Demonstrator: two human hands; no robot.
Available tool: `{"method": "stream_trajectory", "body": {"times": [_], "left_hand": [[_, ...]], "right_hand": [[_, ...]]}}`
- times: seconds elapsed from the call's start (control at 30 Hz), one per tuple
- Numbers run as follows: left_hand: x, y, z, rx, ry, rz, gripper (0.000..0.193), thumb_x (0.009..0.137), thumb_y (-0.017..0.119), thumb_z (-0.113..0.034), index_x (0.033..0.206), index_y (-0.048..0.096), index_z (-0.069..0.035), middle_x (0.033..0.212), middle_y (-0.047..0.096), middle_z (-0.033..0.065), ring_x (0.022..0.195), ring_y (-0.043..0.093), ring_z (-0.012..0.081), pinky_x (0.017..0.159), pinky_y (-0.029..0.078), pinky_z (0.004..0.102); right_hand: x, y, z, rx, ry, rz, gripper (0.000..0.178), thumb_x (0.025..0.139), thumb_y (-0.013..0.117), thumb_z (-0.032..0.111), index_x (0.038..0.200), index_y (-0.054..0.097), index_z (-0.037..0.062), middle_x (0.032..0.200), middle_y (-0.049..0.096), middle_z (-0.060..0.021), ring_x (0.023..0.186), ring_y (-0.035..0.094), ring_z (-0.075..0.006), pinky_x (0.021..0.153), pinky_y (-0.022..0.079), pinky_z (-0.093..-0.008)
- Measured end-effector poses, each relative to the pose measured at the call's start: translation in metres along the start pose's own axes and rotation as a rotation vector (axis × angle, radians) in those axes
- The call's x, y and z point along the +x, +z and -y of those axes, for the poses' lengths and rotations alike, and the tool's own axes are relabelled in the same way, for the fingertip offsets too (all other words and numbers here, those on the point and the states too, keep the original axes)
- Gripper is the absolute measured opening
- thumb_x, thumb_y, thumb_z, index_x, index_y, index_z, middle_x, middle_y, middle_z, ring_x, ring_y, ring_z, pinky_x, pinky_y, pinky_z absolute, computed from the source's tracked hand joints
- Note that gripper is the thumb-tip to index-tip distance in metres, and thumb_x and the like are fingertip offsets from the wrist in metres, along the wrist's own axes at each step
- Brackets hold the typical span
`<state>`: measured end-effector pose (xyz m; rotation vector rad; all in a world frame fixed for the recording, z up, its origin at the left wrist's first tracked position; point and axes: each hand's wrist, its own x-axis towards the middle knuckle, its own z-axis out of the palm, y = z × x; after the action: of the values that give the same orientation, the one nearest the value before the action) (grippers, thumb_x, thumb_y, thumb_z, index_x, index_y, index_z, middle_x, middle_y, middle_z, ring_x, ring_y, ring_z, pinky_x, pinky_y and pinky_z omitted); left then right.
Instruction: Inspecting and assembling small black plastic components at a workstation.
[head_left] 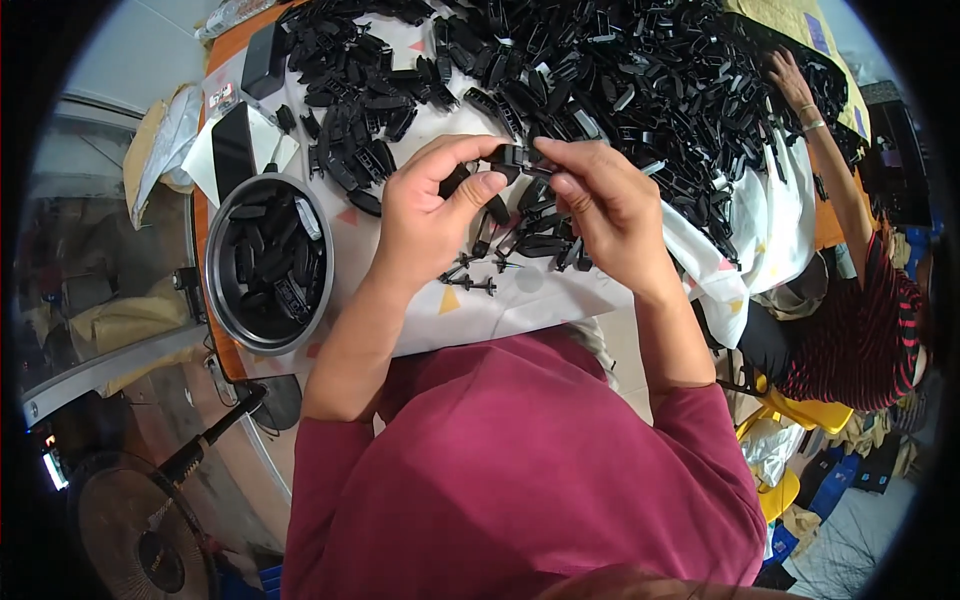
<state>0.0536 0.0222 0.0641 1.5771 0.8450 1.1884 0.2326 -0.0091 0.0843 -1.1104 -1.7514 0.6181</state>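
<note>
Where the white cloth [520,300] covers the table, the biggest thing I see is the great heap of black plastic clips [640,70] spread over its far half, with a co-worker's hand [790,80] reaching into the pile from the right side. Next in size is the round metal bowl [215,290] at the left edge, holding a layer of the same black pieces. Smaller again is a loose scatter of clips and a few thin black pins [475,283] lying on the cloth just under my hands.

My left hand [425,215] and right hand [610,205] meet above that scatter, both clamped by thumb and fingertips on one small black clip [515,157], held up off the cloth between them. I judge the step in hand to be fitting or pressing that piece together: the fingers pinch it from both ends. Whether a pin is already seated in it I cannot tell; the fingers hide its middle.

The next move, as I read it, calls for a firm, straight squeeze with the two halves kept aligned.
</note>
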Motion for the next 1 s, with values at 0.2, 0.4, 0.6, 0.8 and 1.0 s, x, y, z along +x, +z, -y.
{"method": "stream_trajectory", "body": {"times": [0.2, 0.4, 0.6, 0.8, 1.0], "left_hand": [[-0.010, 0.005, 0.007, -0.005, -0.002, -0.032, 0.022, 0.082, 0.061, -0.012, 0.101, 0.059, 0.000, 0.084, 0.061, 0.0019, 0.067, 0.052, 0.0081, 0.058, 0.043, 0.0210], [-0.013, 0.024, 0.006, -0.462, -0.271, -0.103, 0.031, 0.084, 0.059, -0.013, 0.112, 0.055, 0.000, 0.082, 0.058, -0.0018, 0.056, 0.040, 0.0015, 0.051, 0.034, 0.0150], [-0.002, 0.001, 0.006, -0.755, -0.396, -0.005, 0.025, 0.087, 0.055, -0.018, 0.104, 0.058, 0.001, 0.084, 0.060, 0.0018, 0.056, 0.043, 0.0029, 0.049, 0.035, 0.0152], [0.004, -0.040, 0.041, -0.578, -0.474, -0.350, 0.018, 0.082, 0.052, -0.021, 0.080, 0.056, -0.003, 0.076, 0.057, 0.0021, 0.061, 0.050, 0.0089, 0.051, 0.041, 0.0231], [0.002, -0.008, 0.040, 0.810, 0.182, 0.287, 0.015, 0.071, 0.057, -0.008, 0.084, 0.064, -0.010, 0.081, 0.060, 0.0057, 0.071, 0.060, 0.0226, 0.063, 0.049, 0.0326]], "right_hand": [[-0.011, 0.008, -0.002, -0.078, -0.043, 0.001, 0.029, 0.077, 0.055, -0.010, 0.104, 0.059, -0.0016, 0.086, 0.058, -0.0085, 0.066, 0.055, -0.0105, 0.055, 0.044, -0.0210], [-0.015, 0.032, -0.006, -0.146, -0.116, -0.212, 0.027, 0.076, 0.063, -0.003, 0.102, 0.058, -0.0030, 0.090, 0.060, -0.0091, 0.066, 0.057, -0.0103, 0.052, 0.045, -0.0194], [0.004, 0.029, 0.009, 0.483, 0.587, 0.009, 0.019, 0.076, 0.067, 0.006, 0.089, 0.056, -0.0021, 0.077, 0.060, -0.0053, 0.064, 0.057, -0.0083, 0.052, 0.048, -0.0181], [0.018, 0.030, -0.033, -0.284, 0.324, 0.226, 0.031, 0.078, 0.064, 0.026, 0.095, 0.061, -0.0004, 0.076, 0.064, -0.0133, 0.068, 0.063, -0.0205, 0.062, 0.047, -0.0312], [0.039, 0.036, -0.042, -0.616, 0.154, 0.278, 0.021, 0.071, 0.060, 0.010, 0.091, 0.066, 0.0115, 0.088, 0.063, -0.0075, 0.079, 0.059, -0.0277, 0.068, 0.047, -0.0350]]}}
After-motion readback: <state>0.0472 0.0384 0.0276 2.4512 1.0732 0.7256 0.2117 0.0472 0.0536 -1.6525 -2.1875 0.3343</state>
